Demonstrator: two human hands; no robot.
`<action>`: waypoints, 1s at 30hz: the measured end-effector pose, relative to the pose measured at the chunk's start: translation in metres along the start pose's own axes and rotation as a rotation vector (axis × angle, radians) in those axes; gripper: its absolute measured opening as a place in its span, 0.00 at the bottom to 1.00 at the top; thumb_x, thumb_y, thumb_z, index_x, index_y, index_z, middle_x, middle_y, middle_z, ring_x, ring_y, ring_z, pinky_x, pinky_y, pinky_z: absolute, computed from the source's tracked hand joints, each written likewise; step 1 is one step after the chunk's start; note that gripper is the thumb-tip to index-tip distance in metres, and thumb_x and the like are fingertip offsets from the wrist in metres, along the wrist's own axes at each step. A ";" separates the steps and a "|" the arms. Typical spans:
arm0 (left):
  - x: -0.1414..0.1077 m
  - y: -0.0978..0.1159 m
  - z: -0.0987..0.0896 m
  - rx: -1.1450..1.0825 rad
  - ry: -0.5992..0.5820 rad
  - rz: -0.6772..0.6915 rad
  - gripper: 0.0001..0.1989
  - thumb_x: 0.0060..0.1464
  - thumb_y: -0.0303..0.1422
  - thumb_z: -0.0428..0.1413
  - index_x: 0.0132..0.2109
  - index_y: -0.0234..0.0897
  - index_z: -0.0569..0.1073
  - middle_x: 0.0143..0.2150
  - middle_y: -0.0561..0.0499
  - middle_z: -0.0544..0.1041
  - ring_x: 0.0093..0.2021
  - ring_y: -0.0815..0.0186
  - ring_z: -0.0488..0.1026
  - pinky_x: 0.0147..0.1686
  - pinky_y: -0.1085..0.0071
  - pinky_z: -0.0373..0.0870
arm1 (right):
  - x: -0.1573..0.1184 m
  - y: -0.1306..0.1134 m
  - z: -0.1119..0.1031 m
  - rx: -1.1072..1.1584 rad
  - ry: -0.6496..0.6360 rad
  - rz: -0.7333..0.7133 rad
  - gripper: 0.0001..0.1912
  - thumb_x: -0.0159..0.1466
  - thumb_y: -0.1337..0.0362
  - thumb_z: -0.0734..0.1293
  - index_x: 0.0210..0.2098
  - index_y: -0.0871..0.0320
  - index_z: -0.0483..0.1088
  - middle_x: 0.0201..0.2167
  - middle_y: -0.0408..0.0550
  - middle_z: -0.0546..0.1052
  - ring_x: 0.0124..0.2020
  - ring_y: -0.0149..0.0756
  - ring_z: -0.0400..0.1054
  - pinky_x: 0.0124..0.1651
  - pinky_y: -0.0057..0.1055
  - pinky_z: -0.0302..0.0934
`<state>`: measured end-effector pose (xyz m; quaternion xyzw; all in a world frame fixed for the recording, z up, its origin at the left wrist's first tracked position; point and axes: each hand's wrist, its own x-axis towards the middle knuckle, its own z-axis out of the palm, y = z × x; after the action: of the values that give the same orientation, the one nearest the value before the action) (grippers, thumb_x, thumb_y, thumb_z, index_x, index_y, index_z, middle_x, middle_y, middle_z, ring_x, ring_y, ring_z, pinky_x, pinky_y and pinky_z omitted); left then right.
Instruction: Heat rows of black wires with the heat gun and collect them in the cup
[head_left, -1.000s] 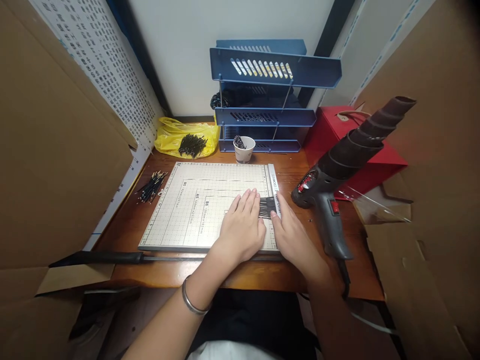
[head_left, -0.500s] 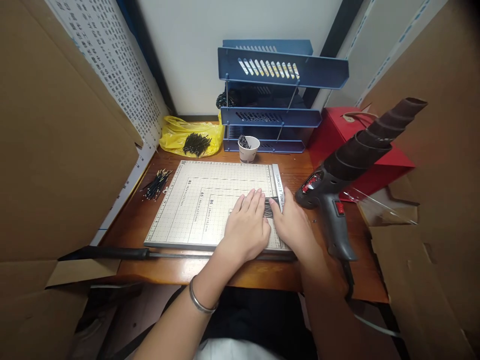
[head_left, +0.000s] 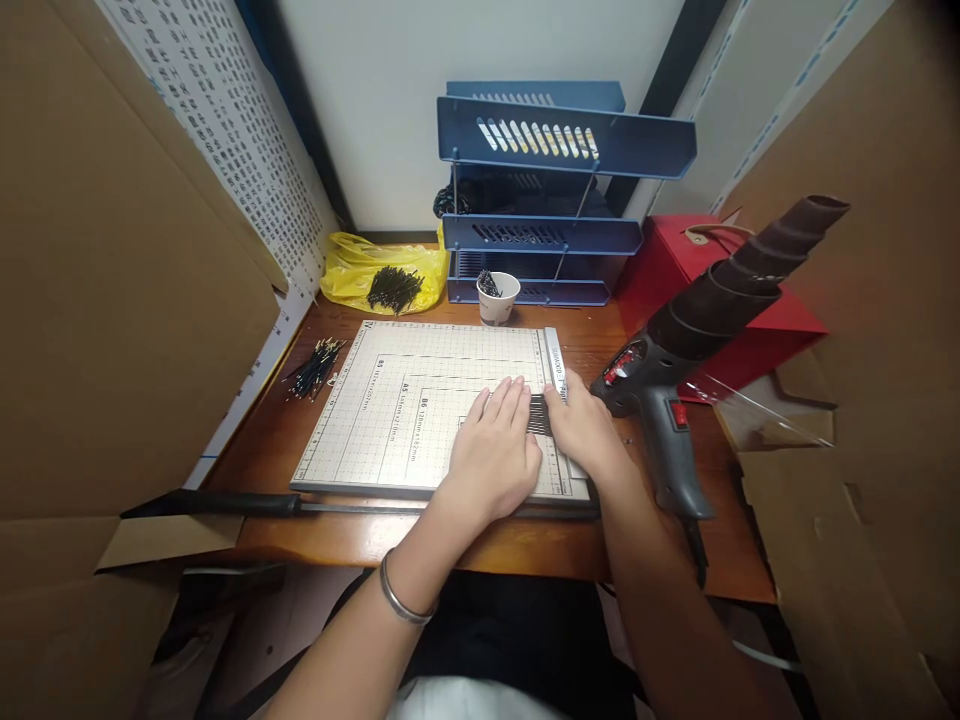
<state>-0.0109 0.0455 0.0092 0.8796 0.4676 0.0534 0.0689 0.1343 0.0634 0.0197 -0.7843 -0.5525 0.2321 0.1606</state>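
Note:
My left hand (head_left: 495,440) lies flat on the white gridded board of a paper cutter (head_left: 360,430), fingers together and stretched forward. It presses on a row of thin black wire-like pieces (head_left: 538,414), whose ends stick out to the right from under the fingers. My right hand (head_left: 589,425) is at the board's right edge, across the ruler strip (head_left: 556,350). Its thumb rests at the ends of the black pieces, and its other fingertips are partly hidden. The cutter's black-handled arm (head_left: 240,503) lies lowered along the front edge.
A heat gun (head_left: 667,400) stands close to my right forearm, before a red box (head_left: 660,260). Behind the board are a paper cup (head_left: 498,300), a blue tray rack (head_left: 540,235) and a yellow bag (head_left: 341,275) with black pieces on it. More gold-tipped pieces (head_left: 315,370) lie left.
My right hand has shifted slightly, its thumb and fingers closer together against the wire ends. The left hand has stayed in place on the black pieces.

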 end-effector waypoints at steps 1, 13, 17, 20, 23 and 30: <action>0.000 0.000 0.000 0.001 -0.003 -0.002 0.32 0.70 0.35 0.39 0.75 0.23 0.52 0.78 0.41 0.48 0.78 0.58 0.44 0.75 0.56 0.42 | 0.001 0.001 0.000 0.000 -0.002 -0.004 0.26 0.73 0.55 0.51 0.64 0.60 0.62 0.54 0.67 0.77 0.55 0.60 0.73 0.55 0.48 0.62; 0.000 0.001 0.001 0.014 -0.002 -0.009 0.32 0.69 0.35 0.39 0.75 0.23 0.51 0.78 0.42 0.48 0.77 0.58 0.45 0.75 0.57 0.43 | 0.003 0.004 0.000 -0.033 -0.005 -0.036 0.25 0.74 0.58 0.50 0.64 0.61 0.62 0.55 0.64 0.77 0.56 0.55 0.73 0.56 0.43 0.62; 0.000 0.000 0.002 0.001 0.016 -0.001 0.31 0.70 0.35 0.39 0.75 0.25 0.52 0.78 0.42 0.49 0.77 0.58 0.46 0.75 0.57 0.44 | 0.001 0.002 -0.001 -0.059 -0.009 -0.045 0.25 0.74 0.60 0.51 0.65 0.63 0.61 0.54 0.66 0.78 0.55 0.56 0.73 0.55 0.43 0.62; 0.000 0.001 0.002 -0.013 0.020 -0.005 0.31 0.70 0.35 0.39 0.75 0.25 0.53 0.78 0.43 0.49 0.77 0.58 0.46 0.75 0.56 0.44 | 0.000 0.000 -0.003 -0.085 -0.019 -0.043 0.25 0.74 0.60 0.50 0.65 0.66 0.61 0.53 0.69 0.78 0.55 0.57 0.73 0.55 0.44 0.62; -0.001 0.002 0.002 -0.018 0.029 -0.011 0.31 0.70 0.35 0.39 0.75 0.25 0.53 0.77 0.43 0.49 0.77 0.58 0.46 0.75 0.56 0.44 | -0.001 -0.001 -0.004 -0.107 -0.028 -0.032 0.27 0.74 0.55 0.50 0.66 0.65 0.59 0.53 0.69 0.77 0.55 0.58 0.73 0.54 0.45 0.62; -0.001 0.001 0.003 -0.039 0.048 -0.007 0.31 0.69 0.35 0.39 0.74 0.25 0.54 0.77 0.43 0.50 0.77 0.59 0.46 0.75 0.56 0.44 | -0.004 -0.001 -0.004 -0.143 -0.031 -0.038 0.24 0.74 0.58 0.49 0.61 0.63 0.63 0.48 0.70 0.79 0.51 0.62 0.75 0.51 0.48 0.63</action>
<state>-0.0102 0.0439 0.0061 0.8749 0.4712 0.0833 0.0750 0.1344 0.0603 0.0246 -0.7793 -0.5850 0.2011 0.1002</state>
